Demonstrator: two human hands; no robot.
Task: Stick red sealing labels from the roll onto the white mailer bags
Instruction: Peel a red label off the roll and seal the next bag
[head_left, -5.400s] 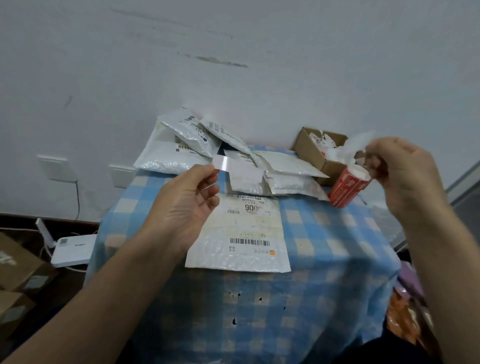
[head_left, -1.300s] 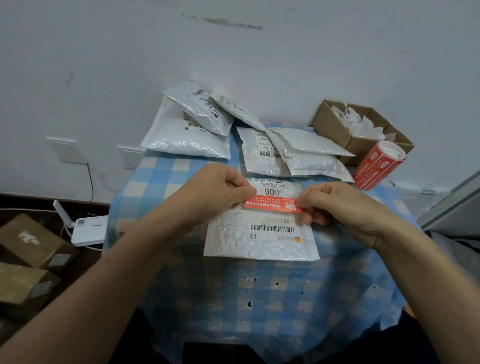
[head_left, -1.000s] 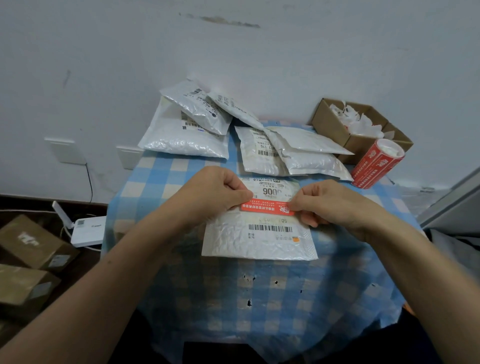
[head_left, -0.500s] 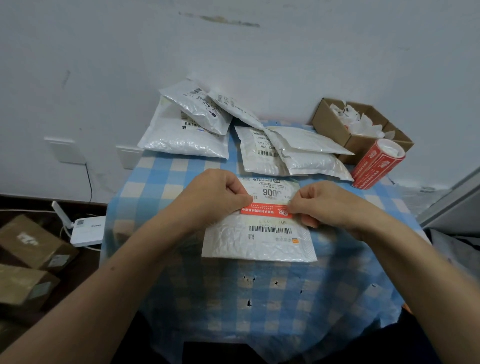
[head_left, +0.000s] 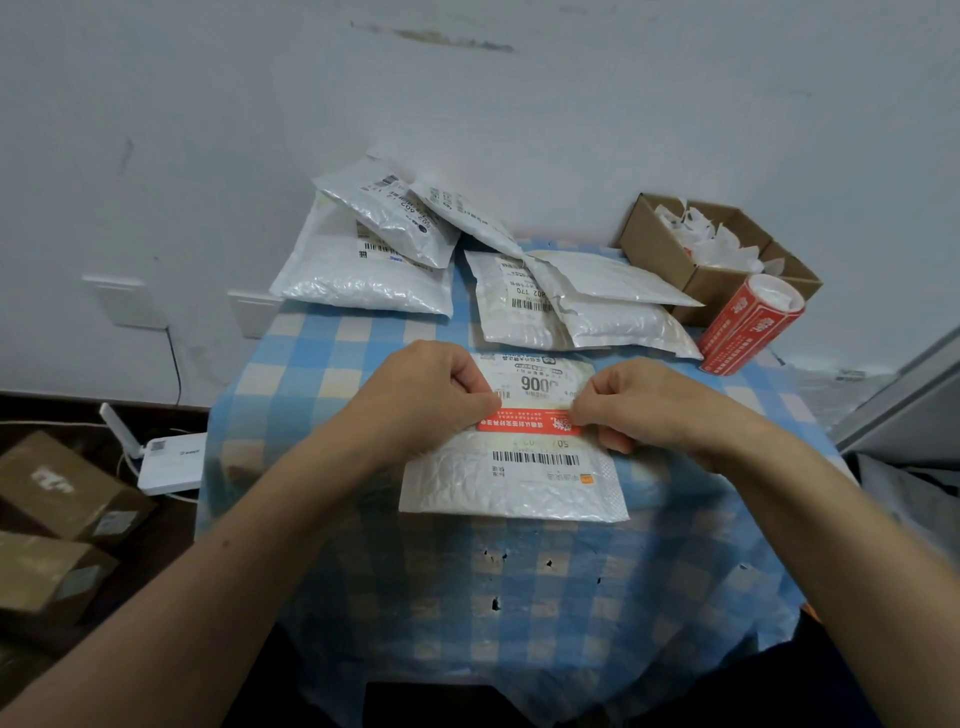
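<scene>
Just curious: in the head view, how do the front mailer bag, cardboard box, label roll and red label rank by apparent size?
1. front mailer bag, nearest the camera
2. cardboard box, farther back, so unsure
3. label roll
4. red label

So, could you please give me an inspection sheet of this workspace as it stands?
Surface: table under blue checked cloth, with small holes.
Job's things: front mailer bag lies flat, red label across it; label roll at right; more mailer bags behind.
Clutter: cardboard box of white paper scraps.
Hands: left hand and right hand each pinch one label end.
Cables: dark cable down the wall; white router below.
Surroundings: white wall, wall sockets, brown cartons on floor.
</scene>
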